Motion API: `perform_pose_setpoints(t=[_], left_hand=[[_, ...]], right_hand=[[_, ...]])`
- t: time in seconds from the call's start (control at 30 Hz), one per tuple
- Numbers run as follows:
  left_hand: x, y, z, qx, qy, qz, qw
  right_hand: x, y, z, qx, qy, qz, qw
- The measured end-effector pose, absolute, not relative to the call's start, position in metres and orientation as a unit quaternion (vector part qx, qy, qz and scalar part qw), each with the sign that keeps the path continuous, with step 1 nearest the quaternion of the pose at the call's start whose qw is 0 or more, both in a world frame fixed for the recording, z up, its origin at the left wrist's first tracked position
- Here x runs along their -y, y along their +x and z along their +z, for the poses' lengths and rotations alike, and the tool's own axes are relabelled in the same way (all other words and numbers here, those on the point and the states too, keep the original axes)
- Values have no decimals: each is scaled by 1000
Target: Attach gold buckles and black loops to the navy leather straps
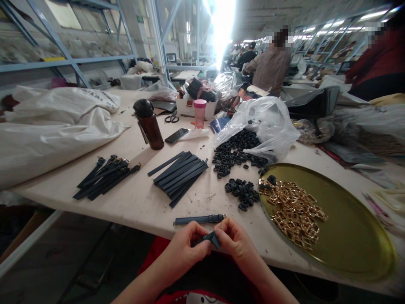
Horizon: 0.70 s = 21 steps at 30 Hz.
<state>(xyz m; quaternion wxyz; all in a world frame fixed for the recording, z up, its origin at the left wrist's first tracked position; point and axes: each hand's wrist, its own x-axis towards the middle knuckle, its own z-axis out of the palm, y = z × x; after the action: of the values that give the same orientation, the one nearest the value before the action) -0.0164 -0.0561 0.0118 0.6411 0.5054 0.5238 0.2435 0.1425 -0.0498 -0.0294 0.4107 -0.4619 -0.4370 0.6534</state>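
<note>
Left hand (183,253) and right hand (236,245) pinching from both sides, each a narrow grip on a short dark blue strap (207,239), just above the near edge of the white bench (152,211). Just beyond the hands, a longer dark blue strap (199,219) lying flat along that edge. Farther up and to the right, a pile of black rubber rings (240,192) near a round brass-coloured tray (354,236) heaped with gold metal buckles (292,213), and a fanned stack of dark blue strips (179,177) beyond the hands.

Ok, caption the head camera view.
Left hand and right hand pinch a dark strap beside a tray of gold buckles.
</note>
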Motion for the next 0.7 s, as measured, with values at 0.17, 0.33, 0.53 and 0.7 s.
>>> perform_pose_setpoints(t=[0.17, 0.33, 0.53, 0.7], left_hand=[[58, -14, 5, -512, 530, 241, 632], [58, -14, 0, -496, 496, 240, 671], [58, -18, 3, -502, 512, 216, 662], [58, -17, 5, -523, 496, 205, 662]], right_hand=[[53, 140, -40, 480, -515, 576, 415], [56, 139, -29, 466, -471, 646, 379], [60, 145, -23, 470, -416, 707, 326], [59, 147, -23, 432, -435, 725, 314]])
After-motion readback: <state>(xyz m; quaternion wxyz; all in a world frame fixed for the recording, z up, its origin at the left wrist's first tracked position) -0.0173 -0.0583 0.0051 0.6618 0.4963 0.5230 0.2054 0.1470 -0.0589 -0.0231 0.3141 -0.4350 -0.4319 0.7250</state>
